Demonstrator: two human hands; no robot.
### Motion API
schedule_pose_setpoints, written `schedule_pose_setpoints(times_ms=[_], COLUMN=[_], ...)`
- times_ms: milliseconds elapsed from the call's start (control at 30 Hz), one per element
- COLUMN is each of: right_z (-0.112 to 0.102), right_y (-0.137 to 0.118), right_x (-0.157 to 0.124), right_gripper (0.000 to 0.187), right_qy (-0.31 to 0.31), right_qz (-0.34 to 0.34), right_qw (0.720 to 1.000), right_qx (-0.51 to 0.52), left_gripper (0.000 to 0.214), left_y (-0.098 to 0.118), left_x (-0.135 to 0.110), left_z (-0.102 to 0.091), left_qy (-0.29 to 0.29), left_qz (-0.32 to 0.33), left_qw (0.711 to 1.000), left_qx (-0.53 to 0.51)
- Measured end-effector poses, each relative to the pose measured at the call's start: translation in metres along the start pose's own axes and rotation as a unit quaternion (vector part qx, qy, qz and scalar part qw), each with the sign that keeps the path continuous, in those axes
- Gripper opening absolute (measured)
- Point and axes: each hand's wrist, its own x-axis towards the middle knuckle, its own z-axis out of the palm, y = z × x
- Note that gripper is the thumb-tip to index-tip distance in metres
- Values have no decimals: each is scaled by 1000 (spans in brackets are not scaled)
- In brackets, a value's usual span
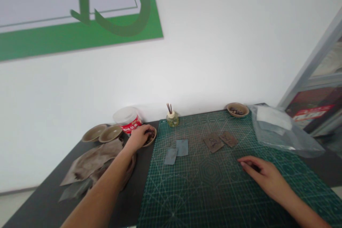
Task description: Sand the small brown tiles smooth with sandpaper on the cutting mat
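My left hand (140, 137) is down at a small round bowl (154, 138) at the left edge of the cutting mat. Its fingers are bent together over dark reddish bits (151, 137) in the bowl; what they grip is hidden. My right hand (260, 174) hovers low over the green mat (197, 192) or rests on it, thumb and forefinger drawn together, with nothing visible in them. Between the hands lie two grey-blue rectangular pieces (182, 148), slightly overlapping. Nearer the right hand are two brown leather-like pieces (213, 142) with dark line markings.
A bowl of small dark pieces (237, 109) stands at the back right beside a clear plastic bag (283, 131). A reed diffuser (172, 118) is by the wall. To the left are a red-labelled tub (128, 117), two tan bowls (94, 133) and brown hide-like scraps (92, 160).
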Motion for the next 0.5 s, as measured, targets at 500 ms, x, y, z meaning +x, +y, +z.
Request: schedule_pose_setpoints(times_ms=[500], right_z=[-16], right_y=[8], right_x=[12], right_gripper=[26], right_qy=[74], right_qz=[-7], right_qw=[996], right_qx=[-45], left_gripper=[43], left_y=[48], left_x=[-27], left_z=[-12], left_qy=[150], left_qz=[-82], left_qw=[985], left_qx=[-39])
